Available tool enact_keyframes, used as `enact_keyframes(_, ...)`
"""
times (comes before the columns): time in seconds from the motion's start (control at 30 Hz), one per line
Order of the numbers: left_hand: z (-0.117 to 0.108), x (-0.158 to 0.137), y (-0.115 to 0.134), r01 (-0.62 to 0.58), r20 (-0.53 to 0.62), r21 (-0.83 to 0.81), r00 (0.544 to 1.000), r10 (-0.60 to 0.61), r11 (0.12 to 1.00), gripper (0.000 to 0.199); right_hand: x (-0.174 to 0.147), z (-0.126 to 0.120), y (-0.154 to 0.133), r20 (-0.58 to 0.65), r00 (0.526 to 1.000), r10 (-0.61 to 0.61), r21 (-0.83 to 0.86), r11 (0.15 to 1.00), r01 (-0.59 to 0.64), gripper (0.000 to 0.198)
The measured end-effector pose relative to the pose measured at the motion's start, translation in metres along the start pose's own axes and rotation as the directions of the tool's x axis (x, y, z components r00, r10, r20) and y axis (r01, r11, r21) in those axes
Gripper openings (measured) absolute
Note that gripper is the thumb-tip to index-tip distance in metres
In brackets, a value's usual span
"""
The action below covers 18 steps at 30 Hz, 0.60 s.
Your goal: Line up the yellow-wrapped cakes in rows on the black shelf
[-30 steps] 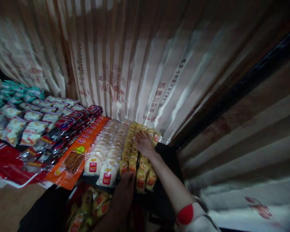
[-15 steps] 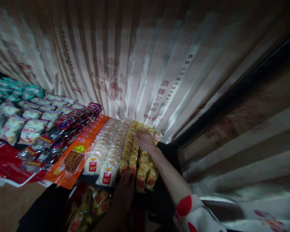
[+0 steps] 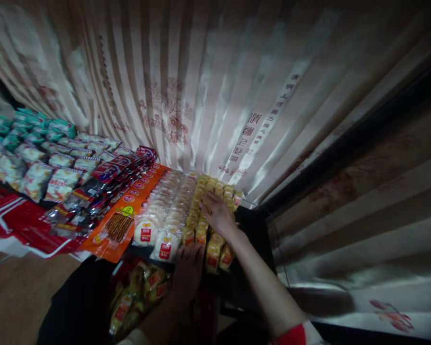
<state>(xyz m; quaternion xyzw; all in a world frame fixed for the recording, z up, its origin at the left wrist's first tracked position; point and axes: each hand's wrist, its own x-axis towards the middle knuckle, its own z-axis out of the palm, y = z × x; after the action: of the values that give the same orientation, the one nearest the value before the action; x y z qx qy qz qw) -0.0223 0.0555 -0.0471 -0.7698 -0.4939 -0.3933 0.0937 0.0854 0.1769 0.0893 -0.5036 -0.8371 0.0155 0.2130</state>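
Rows of yellow-wrapped snack packets (image 3: 213, 251) stand on a dark table (image 3: 253, 239). My right hand (image 3: 219, 215) lies over the tops of these rows, with its fingers extended and slightly apart. At the near end of the left yellow rows, my left hand (image 3: 188, 266) rests its outstretched fingertips against the front packets; it is in shadow. Neither hand visibly grips a packet. Directly left of the yellow rows are two rows of round white rice crackers (image 3: 165, 247) in clear wrappers with red labels.
Further left lie an orange bag of stick snacks (image 3: 120, 227), dark red packets (image 3: 107, 175), white bags (image 3: 62, 182) and green bags (image 3: 61, 127). More yellow packets sit in an open bag (image 3: 138, 292) below the table edge. A pleated curtain (image 3: 208, 110) hangs behind.
The view has shifted, so the goods appear slightly higher and further right. My right hand has slid a little nearer along the yellow rows. My left hand stays at their front end.
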Motion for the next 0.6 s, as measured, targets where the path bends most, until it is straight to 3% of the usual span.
enact_keyframes(0.1,0.002,0.002,0.003,0.045,0.016,0.024,0.999,-0.045,0.999,0.031,-0.023,-0.001,-0.025,0.048,0.990,-0.133,0.086,0.988,0.129,0.029)
enact_keyframes(0.2,0.006,0.002,0.006,0.093,0.052,0.061,0.994,-0.097,0.994,0.023,-0.035,0.003,-0.042,0.154,0.969,-0.192,0.046,0.981,0.187,0.019)
enact_keyframes(0.3,0.008,0.002,0.007,0.095,0.046,0.054,0.994,-0.098,0.994,0.022,-0.038,0.007,-0.048,0.187,0.971,-0.147,-0.044,0.987,0.157,0.013)
enact_keyframes(0.6,0.010,0.000,0.005,0.089,-0.112,0.076,0.990,-0.080,0.993,0.022,-0.051,0.017,-0.059,0.093,0.992,0.080,-0.142,0.988,-0.067,0.016)
